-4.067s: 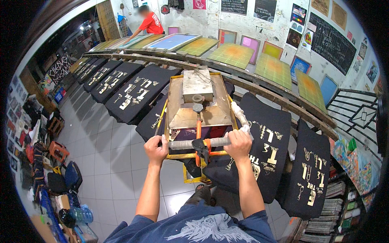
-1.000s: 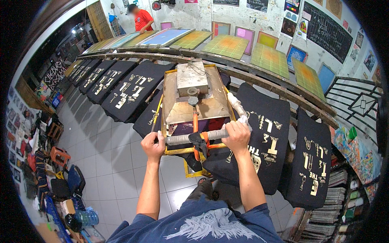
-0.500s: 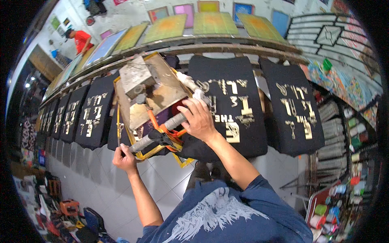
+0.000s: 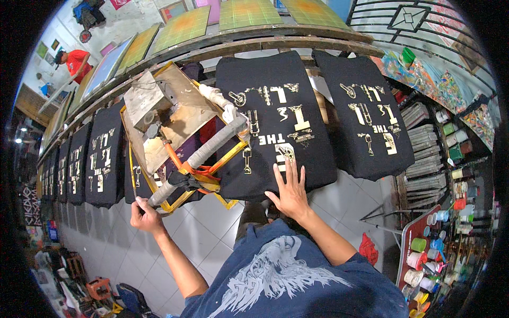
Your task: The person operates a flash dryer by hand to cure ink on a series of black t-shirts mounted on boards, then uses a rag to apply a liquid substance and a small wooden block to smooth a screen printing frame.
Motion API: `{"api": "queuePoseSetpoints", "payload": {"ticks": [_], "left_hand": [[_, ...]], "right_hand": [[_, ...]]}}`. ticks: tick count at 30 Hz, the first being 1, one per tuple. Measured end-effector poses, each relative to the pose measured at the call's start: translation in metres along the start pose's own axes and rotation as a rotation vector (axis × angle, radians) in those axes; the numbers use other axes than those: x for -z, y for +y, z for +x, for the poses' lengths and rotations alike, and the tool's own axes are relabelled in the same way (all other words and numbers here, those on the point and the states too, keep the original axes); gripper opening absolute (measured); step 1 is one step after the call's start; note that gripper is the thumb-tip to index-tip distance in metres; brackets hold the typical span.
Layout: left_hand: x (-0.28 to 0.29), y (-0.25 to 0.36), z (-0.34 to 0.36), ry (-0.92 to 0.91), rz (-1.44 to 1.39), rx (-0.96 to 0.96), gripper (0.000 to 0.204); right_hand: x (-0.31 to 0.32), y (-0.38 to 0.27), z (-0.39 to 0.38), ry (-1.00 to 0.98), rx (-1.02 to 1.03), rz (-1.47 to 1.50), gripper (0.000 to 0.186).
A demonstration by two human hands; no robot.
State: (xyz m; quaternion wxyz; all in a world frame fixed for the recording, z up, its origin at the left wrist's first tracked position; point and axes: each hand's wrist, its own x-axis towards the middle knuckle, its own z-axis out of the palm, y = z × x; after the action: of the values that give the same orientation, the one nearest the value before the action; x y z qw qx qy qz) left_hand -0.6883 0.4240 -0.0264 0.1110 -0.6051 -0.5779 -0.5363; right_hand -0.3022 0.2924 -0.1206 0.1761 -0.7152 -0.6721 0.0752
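A yellow-framed metal heater unit (image 4: 185, 114) sits over one of the black shirts, its dented box cover on top and orange and black cables beneath its bar. Across its near side runs a grey-wrapped handle (image 4: 217, 143). My left hand (image 4: 147, 216) is closed at the handle's lower left end. My right hand (image 4: 290, 193) is off the handle, its fingers spread over the lower edge of a black shirt (image 4: 318, 153) with a cream print. The fingertips are at the lowest part of that print; whether they press on it I cannot tell.
More printed black shirts (image 4: 106, 153) line the rack to the left, and another shirt (image 4: 366, 114) lies right. Greenish screens (image 4: 249, 13) lean along the wooden rail (image 4: 212, 47) behind. At far left stands a person in red (image 4: 78, 62). Ink pots (image 4: 419, 259) crowd the lower right.
My right hand has let go of the handle and moved down and right onto the printed shirt, fingers spread. My left hand stays at the handle's end. The whole view has shifted somewhat.
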Motion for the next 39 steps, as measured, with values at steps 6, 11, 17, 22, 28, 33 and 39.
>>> {"api": "queuePoseSetpoints", "payload": {"ticks": [6,11,17,22,28,33,39], "left_hand": [[0.001,-0.002,0.0,-0.005,0.004,0.021,0.036],[0.0,0.005,0.002,0.013,-0.013,0.009,0.035],[0.0,0.002,0.002,0.024,0.0,-0.017,0.036],[0.0,0.007,0.002,0.022,-0.026,0.014,0.036],[0.002,-0.001,-0.001,-0.01,-0.011,0.038,0.037],[0.004,-0.004,-0.001,-0.009,0.02,0.033,0.037],[0.0,0.002,0.0,0.041,0.023,0.016,0.036]], "right_hand": [[-0.004,-0.004,0.003,-0.006,0.004,-0.002,0.091],[0.0,-0.007,0.002,0.0,-0.013,0.009,0.09],[-0.003,-0.007,0.0,0.004,0.01,0.007,0.091],[0.002,-0.008,-0.001,0.015,-0.018,0.005,0.09],[-0.002,-0.006,-0.003,0.054,-0.015,0.043,0.09],[0.032,0.006,0.002,0.398,-0.045,0.365,0.082],[0.105,0.015,0.015,0.45,-0.427,2.549,0.058]]}}
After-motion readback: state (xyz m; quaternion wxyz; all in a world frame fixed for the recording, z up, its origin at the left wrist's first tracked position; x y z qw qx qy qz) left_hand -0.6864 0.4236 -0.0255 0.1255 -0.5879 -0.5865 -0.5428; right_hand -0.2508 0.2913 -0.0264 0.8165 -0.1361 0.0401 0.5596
